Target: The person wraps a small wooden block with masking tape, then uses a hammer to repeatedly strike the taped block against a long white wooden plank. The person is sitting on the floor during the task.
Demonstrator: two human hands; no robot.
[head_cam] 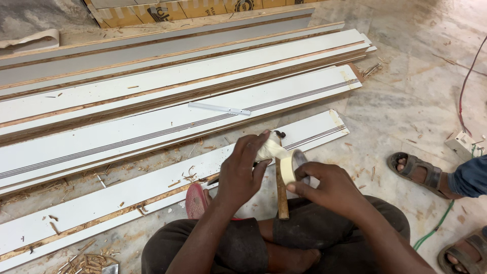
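Pale stone floor [416,96] underfoot, dusted with wood chips and shavings. Far left, long white laminated boards [152,134] laid side by side, running up toward the right, some with thin dark grooves along them. Loose on one board, a slim white strip [219,108]. Nearer the camera, a red sandal [195,201] peeking out beside the seated person's dark trousers.

Centre now: left hand [242,170] curled tight around the head of a hammer [281,193], fingers closed over a wad of cream tape already wound there, wooden handle hanging straight down toward the lap. Just right of it, touching distance, right hand [324,185] pinching a roll of masking tape [292,166], thumb and fingers clamped on the ring, a strip of tape stretched from roll across to hammer head. Both held above the lap, over the nearest board's edge.

Further right, another person's sandalled foot [417,170] on the floor, a blue trouser leg behind it. Beyond, a white socket box [462,143] with a red cable [464,86] rising from it, and a green cable [435,228] snaking down.
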